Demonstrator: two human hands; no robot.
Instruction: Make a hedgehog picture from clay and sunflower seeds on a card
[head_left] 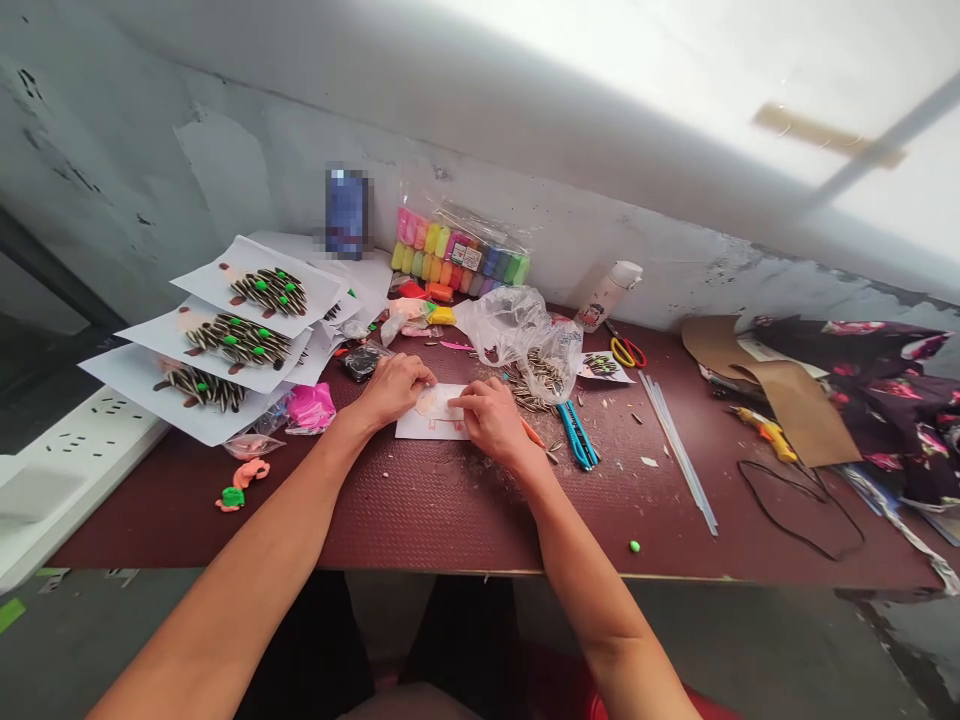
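Note:
On the table lies a small white sheet of paper [429,432] with a faint drawing in pinkish-orange lines and a pale, skin-toned patch on it. My left hand [396,386] rests on its upper left corner, fingers bent and pressed against the paper. My right hand [495,418] is over its right side, fingers curled with the fingertips at the patch; anything tiny between them is hidden. An orange stick-like thing [532,432] shows beside my right hand, and I cannot tell whether it is gripped. Striped sunflower seeds [534,385] lie in a heap just beyond that hand.
Finished-looking seed hedgehog pictures [266,292] are stacked at left. A bag of coloured clay [457,255] leans on the wall, near a plastic bag [510,320] and a bottle [609,296]. Rightward lie a blue cutter [576,437], scissors [627,350], glue sticks [679,455] and a glue gun [769,432].

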